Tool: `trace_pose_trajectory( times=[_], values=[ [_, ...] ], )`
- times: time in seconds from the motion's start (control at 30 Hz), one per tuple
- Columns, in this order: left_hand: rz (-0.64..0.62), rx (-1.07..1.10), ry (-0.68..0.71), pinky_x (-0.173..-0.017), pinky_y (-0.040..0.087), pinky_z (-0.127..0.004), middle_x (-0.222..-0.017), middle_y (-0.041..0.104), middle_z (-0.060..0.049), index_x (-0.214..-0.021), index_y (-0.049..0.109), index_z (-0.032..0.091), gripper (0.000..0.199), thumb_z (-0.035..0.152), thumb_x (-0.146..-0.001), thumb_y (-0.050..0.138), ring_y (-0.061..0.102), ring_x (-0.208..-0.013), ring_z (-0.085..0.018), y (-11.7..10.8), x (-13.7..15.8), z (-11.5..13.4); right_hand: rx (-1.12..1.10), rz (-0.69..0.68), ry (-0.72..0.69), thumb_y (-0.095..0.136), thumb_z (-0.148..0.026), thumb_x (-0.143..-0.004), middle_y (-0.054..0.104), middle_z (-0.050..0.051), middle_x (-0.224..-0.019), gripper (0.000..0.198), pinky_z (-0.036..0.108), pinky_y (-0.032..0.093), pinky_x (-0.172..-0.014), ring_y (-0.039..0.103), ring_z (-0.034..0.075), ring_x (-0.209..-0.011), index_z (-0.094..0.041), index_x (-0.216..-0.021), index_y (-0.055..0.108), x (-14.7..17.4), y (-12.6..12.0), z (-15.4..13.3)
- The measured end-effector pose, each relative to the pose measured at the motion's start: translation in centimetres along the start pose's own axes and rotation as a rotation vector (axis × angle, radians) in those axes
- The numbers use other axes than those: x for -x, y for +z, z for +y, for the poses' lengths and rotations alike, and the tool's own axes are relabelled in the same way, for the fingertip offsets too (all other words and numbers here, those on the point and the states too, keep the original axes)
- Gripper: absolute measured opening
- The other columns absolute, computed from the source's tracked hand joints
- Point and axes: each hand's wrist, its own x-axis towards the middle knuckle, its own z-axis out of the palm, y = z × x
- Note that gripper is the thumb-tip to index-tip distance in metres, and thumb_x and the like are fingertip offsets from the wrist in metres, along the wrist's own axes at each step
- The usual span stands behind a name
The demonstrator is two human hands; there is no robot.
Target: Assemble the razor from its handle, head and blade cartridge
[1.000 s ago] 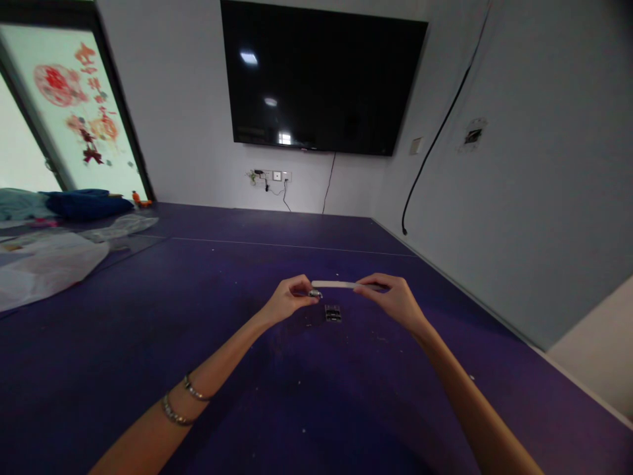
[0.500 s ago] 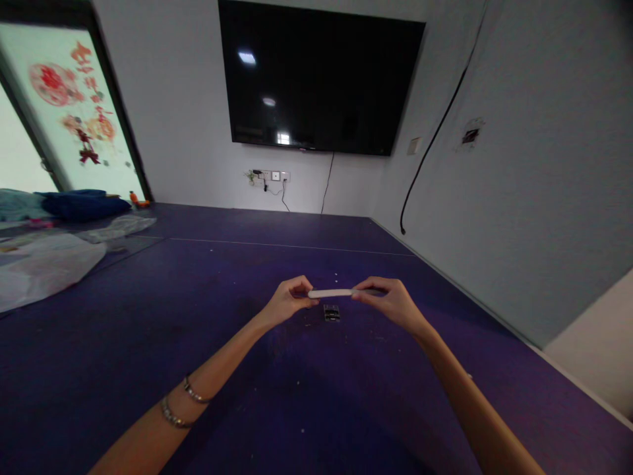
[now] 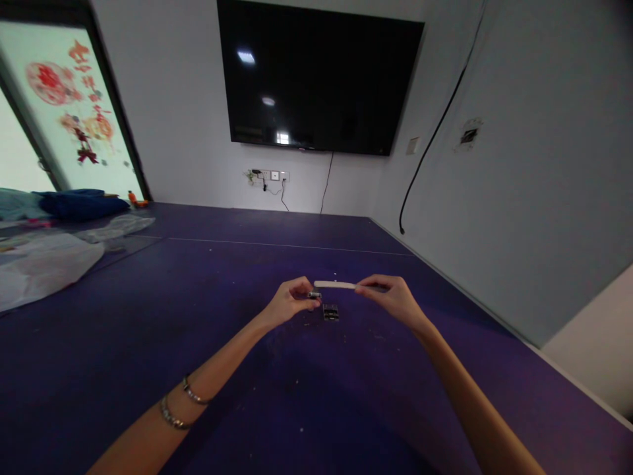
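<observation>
Between the thumb and fingers of my right hand [image 3: 391, 295] is one end of a slim white strip [image 3: 335, 284], held nearly level and pointing left. My left hand [image 3: 291, 300] pinches a small piece with a silvery metallic top [image 3: 314, 294]; its exact kind is too small to make out. The strip's free end sits just above and right of that piece, close to my left fingertips. Below the strip, a small dark rectangular object [image 3: 331, 312] with silvery details lies on the dark blue-purple surface [image 3: 297, 396].
Clear plastic sheeting [image 3: 54, 267] and a dark blue cloth bundle [image 3: 82, 204] lie at the far left. A large black television [image 3: 321, 79] hangs on the wall ahead, above sockets [image 3: 275, 175]. A black cable [image 3: 430, 148] dangles along the right wall.
The white strip's left end has lifted off my left fingers and shifted slightly right. The silvery piece in my left hand now shows.
</observation>
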Motion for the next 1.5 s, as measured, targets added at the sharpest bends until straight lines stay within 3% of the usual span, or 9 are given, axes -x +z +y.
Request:
trace_pose_trajectory(
  times=[0.17,0.33,0.5,1.0,1.17,1.33,1.5],
  values=[
    [0.009,-0.02,-0.006,-0.066,0.045,-0.025,-0.071,0.065,-0.001,-0.069,0.054,0.014,0.021,0.019,-0.062,0.073,0.06,-0.068,-0.011,0.0,0.1,0.0,-0.015,-0.076,-0.021,0.064,-0.038,-0.071,0.069,0.004,-0.075,0.02,0.027,0.047,-0.064,0.062,0.017,-0.071,-0.019,-0.076,0.07,0.0,-0.1,0.1],
    [-0.019,0.045,0.015,-0.066,0.045,-0.025,-0.074,0.067,-0.002,-0.068,0.052,0.014,0.023,0.02,-0.062,0.074,0.06,-0.069,-0.012,0.0,0.0,-0.1,-0.021,-0.017,0.031,0.065,-0.038,-0.07,0.068,0.004,-0.072,0.022,0.027,0.046,-0.062,0.061,0.016,-0.068,-0.017,-0.075,0.069,-0.1,-0.3,0.7],
    [0.016,0.021,-0.009,-0.064,0.045,-0.024,-0.069,0.066,-0.001,-0.07,0.054,0.014,0.024,0.019,-0.06,0.075,0.061,-0.065,-0.011,0.2,0.1,0.1,-0.026,-0.117,0.005,0.065,-0.039,-0.07,0.068,0.004,-0.073,0.022,0.027,0.045,-0.063,0.06,0.016,-0.07,-0.018,-0.075,0.069,-0.2,-0.4,1.1],
    [-0.002,0.07,-0.002,-0.064,0.046,-0.026,-0.073,0.067,-0.002,-0.069,0.053,0.014,0.023,0.02,-0.062,0.074,0.061,-0.065,-0.012,0.3,0.1,0.1,-0.055,-0.084,0.041,0.066,-0.039,-0.069,0.067,0.003,-0.073,0.023,0.026,0.044,-0.063,0.059,0.015,-0.068,-0.017,-0.075,0.068,-0.4,-0.3,1.7],
    [0.02,0.069,-0.027,-0.063,0.045,-0.025,-0.069,0.067,-0.001,-0.069,0.053,0.014,0.024,0.019,-0.06,0.075,0.061,-0.064,-0.012,0.4,0.1,0.2,-0.049,-0.138,0.032,0.066,-0.038,-0.069,0.067,0.003,-0.072,0.022,0.026,0.044,-0.062,0.059,0.015,-0.068,-0.017,-0.076,0.068,-0.4,-0.4,1.4],
    [-0.005,0.067,-0.002,-0.065,0.046,-0.026,-0.073,0.067,-0.002,-0.067,0.052,0.014,0.023,0.019,-0.061,0.073,0.061,-0.066,-0.012,0.4,0.2,0.2,-0.036,-0.08,0.054,0.064,-0.04,-0.071,0.066,0.004,-0.072,0.024,0.027,0.044,-0.063,0.059,0.015,-0.068,-0.017,-0.074,0.067,-0.3,-0.5,1.5],
    [0.019,0.043,-0.022,-0.065,0.045,-0.025,-0.069,0.066,0.0,-0.069,0.053,0.014,0.022,0.018,-0.061,0.074,0.061,-0.065,-0.011,0.3,0.1,0.2,-0.031,-0.139,0.038,0.064,-0.04,-0.071,0.067,0.004,-0.073,0.023,0.027,0.044,-0.064,0.059,0.016,-0.07,-0.018,-0.075,0.068,-0.2,-0.5,1.1]
  ],
)
